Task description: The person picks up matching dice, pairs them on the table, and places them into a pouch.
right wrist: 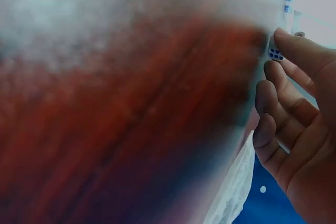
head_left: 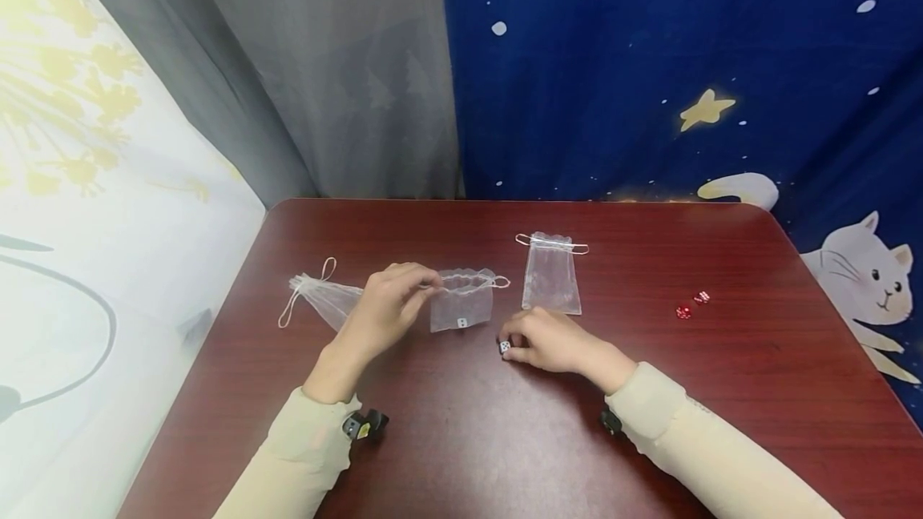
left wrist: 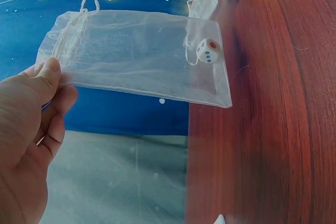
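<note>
My left hand (head_left: 385,303) pinches the top edge of a sheer white drawstring pouch (head_left: 476,309) between thumb and fingers. Inside that pouch, at its bottom, lies a white die (left wrist: 208,51) with red and dark pips. To the right of the pouch, my right hand (head_left: 551,340) holds another white die (head_left: 505,348) between thumb and fingertip, low over the table; whether the die touches the tabletop I cannot tell. The right wrist view shows dark blue pips on this die (right wrist: 275,54).
A second sheer pouch (head_left: 551,283) lies flat beyond the right hand. A third pouch (head_left: 328,299), its neck gathered, lies at the left, partly behind the left hand. Two translucent red dice (head_left: 683,312) are on the right of the dark red table (head_left: 721,391). Curtains hang behind.
</note>
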Demonstrator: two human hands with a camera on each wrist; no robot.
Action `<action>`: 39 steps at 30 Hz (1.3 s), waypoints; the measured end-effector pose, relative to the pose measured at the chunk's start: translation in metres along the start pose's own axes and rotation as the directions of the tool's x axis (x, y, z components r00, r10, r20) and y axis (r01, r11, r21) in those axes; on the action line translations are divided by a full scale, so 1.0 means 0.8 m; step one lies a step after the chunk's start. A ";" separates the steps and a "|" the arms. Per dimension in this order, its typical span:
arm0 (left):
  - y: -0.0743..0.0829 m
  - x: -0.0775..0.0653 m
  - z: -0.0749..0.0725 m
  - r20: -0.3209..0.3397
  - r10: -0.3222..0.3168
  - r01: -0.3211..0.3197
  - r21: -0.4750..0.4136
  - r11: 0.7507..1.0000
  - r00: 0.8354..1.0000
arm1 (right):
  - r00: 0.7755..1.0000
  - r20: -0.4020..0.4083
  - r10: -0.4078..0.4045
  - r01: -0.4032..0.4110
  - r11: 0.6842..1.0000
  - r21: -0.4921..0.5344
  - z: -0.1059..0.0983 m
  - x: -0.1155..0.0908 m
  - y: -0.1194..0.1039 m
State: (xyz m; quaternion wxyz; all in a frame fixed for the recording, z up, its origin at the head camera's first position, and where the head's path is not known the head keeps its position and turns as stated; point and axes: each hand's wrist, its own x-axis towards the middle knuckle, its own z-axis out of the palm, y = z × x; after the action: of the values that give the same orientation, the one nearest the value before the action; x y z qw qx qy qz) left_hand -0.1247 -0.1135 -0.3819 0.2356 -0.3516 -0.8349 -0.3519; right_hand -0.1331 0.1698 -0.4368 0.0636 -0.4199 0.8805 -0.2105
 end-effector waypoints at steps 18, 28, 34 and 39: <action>0.005 -0.001 -0.003 0.014 -0.007 0.007 0.005 1.000 1.000 | 0.973 -0.232 -0.015 0.023 0.999 0.032 -0.110 0.015 -0.015; 0.008 -0.002 -0.001 0.042 -0.019 0.019 0.002 1.000 0.999 | 0.955 -0.294 -0.049 0.077 0.994 0.083 -0.133 0.029 -0.038; 0.011 0.001 0.003 0.042 -0.001 0.001 -0.011 1.000 0.999 | 0.956 -0.276 -0.100 0.123 0.990 0.066 -0.127 0.037 -0.046; 0.011 0.002 0.006 0.018 0.033 -0.032 -0.022 0.999 0.999 | 0.962 -0.251 -0.109 0.131 0.989 0.069 -0.125 0.038 -0.049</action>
State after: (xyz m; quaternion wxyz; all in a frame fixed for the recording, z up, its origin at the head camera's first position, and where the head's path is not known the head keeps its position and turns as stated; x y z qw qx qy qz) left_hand -0.1200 -0.1047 -0.3800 0.2300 -0.3707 -0.8273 -0.3538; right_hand -0.1536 0.1565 -0.3281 -0.0414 -0.4400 0.8447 -0.3019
